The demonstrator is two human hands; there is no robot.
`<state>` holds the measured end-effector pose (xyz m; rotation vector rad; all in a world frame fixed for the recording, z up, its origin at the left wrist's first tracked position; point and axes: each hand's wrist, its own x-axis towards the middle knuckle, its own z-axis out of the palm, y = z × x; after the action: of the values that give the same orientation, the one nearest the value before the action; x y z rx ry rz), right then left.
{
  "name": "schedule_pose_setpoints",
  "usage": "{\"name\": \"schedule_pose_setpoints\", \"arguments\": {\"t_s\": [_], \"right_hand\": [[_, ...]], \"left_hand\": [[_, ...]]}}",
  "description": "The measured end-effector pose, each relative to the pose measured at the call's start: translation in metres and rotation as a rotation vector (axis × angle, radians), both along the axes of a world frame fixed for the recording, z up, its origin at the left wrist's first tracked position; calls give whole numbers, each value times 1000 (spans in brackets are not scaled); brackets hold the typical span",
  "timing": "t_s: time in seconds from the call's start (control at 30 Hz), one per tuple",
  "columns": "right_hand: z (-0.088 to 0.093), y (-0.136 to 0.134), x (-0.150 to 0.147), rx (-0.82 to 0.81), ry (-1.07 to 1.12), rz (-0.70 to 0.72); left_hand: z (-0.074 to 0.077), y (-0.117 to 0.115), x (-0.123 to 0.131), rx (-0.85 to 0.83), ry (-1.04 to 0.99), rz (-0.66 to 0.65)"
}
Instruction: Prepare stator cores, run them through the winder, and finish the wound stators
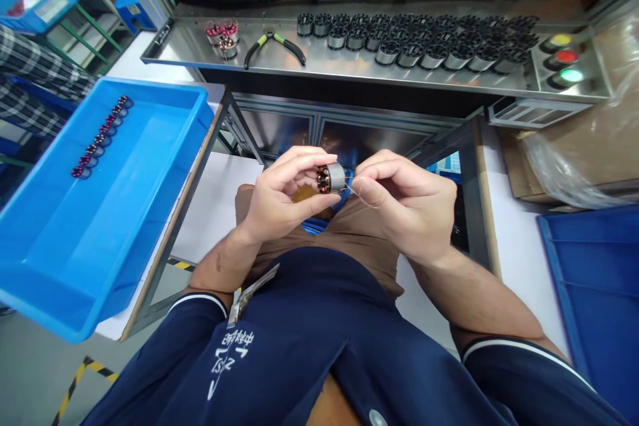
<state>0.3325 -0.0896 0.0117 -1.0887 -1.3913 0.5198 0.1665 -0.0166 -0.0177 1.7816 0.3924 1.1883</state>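
A motor stator with a grey metal ring and copper windings is held in front of my lap. My left hand grips it between thumb and fingers, with the copper-wound end facing left. Thin wire ends stick out from the stator's right side. My right hand is closed in a pinch at these wires, thumb against forefinger. Its fingertips hide where the wire ends.
Along the metal shelf stand rows of black-topped stators, green-and-black cutting pliers and several wound stators. Lit buttons are at the right. A blue tray at left holds a row of stators. A person's checked sleeve shows beyond.
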Motion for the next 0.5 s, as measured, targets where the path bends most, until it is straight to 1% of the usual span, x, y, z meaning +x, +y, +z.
{"name": "schedule_pose_setpoints", "arguments": {"t_s": [0.07, 0.13, 0.2, 0.3, 0.33, 0.4, 0.47, 0.5], "right_hand": [[2, -2, -1, -62, 39, 28], [0, -4, 2, -105, 60, 49], [-3, -4, 9, -148, 63, 62], [-4, -4, 25, -173, 25, 44], [-3, -4, 30, -141, -1, 24], [4, -3, 34, -14, -99, -3], [13, -3, 31, 101, -278, 17], [18, -3, 28, 125, -379, 43]], "left_hand": [[-2, -1, 2, -31, -39, -27], [-2, -2, 3, -23, -58, -23], [1, -3, 2, 49, -44, 15], [9, -2, -4, 239, 37, 117], [13, -2, -6, 309, 76, 149], [19, -2, -10, 432, 166, 194], [23, -3, -12, 533, 238, 215], [25, -3, -13, 567, 259, 217]]}}
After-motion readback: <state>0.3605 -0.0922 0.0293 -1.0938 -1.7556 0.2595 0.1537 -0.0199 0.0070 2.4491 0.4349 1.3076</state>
